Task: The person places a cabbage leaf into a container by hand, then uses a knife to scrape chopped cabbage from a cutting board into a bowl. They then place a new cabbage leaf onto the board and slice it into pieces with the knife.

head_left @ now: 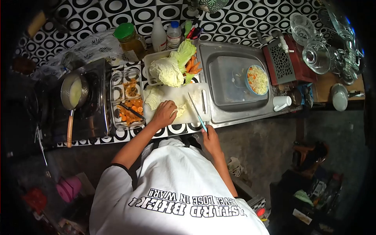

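On the white cutting board (188,92), my left hand (165,113) rests with curled fingers on a pile of pale cut cabbage (180,111). My right hand (210,137) grips the blue handle of a knife (197,114), its blade pointing up and left over the board. A loose cabbage leaf (154,98) lies at the board's left side. Just beyond the board, a tray (150,62) holds a cabbage head (167,71) and carrots (192,65).
Left of the board are a glass dish (116,113) of carrot pieces and a stove (102,113) with a saucepan (74,92). At right, a sink (219,113) holds a bowl of chopped vegetables (257,80); a white mug (282,103) stands on its edge.
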A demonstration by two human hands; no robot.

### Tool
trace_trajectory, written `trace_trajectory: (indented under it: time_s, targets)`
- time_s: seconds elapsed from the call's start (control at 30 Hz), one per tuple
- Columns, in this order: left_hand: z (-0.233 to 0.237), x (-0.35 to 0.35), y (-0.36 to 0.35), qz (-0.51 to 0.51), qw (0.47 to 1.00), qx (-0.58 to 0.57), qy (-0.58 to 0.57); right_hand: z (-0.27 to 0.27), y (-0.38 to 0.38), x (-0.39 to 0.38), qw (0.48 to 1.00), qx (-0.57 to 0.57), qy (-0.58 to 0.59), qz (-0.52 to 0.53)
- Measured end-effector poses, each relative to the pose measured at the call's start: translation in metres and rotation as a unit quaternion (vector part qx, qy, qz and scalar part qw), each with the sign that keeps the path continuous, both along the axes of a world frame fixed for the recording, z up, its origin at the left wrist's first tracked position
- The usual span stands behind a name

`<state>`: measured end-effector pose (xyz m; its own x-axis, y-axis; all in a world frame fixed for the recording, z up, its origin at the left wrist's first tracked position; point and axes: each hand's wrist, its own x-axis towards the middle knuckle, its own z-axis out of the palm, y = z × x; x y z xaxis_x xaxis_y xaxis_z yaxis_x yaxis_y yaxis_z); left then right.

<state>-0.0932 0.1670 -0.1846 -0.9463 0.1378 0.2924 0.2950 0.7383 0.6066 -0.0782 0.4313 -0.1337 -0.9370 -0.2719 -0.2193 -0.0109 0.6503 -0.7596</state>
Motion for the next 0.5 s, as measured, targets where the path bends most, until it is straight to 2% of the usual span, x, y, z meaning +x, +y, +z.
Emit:
trace_trajectory:
  time_s: [0.13,0.23,0.5]
  targets:
    - [-0.013,-0.006,-0.001,0.005,0.999,0.050,-0.007,-0.006,-0.011,0.012,0.999,0.009,0.000,-0.038]
    - [-0.016,-0.011,0.005,0.050,0.990,0.119,-0.063,-0.010,-0.019,0.023,0.998,0.008,-0.009,-0.067]
    - [-0.019,-0.012,0.008,0.035,0.993,0.073,-0.081,-0.011,-0.030,0.036,0.996,0.008,-0.014,-0.088]
